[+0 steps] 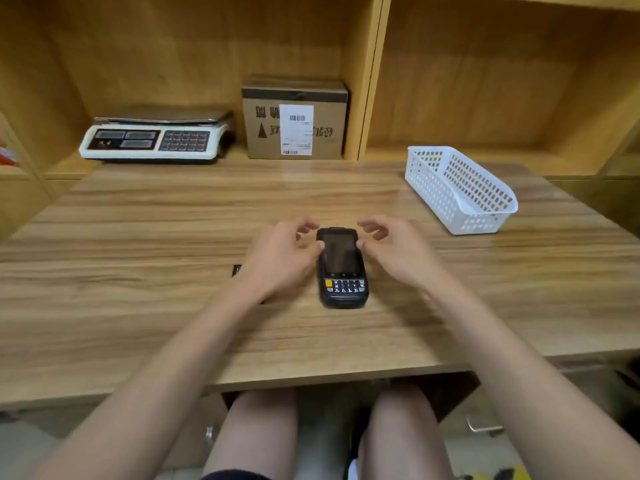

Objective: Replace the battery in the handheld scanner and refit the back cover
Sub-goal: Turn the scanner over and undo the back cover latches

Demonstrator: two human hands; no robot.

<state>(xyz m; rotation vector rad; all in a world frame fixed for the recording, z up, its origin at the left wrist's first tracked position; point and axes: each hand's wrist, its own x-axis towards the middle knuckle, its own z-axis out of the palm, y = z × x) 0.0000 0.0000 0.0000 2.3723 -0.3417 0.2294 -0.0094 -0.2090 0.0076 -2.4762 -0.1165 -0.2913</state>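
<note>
wooden table (173, 306), scanner (342, 268), white basket (460, 188)

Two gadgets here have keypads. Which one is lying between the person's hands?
The small black scanner, lying screen up on the table between both thumbs. The other, a white weighing scale, sits untouched on the shelf behind.

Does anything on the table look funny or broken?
Nothing looks broken or spilled. The scanner lies flat, screen up, between both hands. A small dark thing peeks out beside the left hand; too hidden to identify.
</note>
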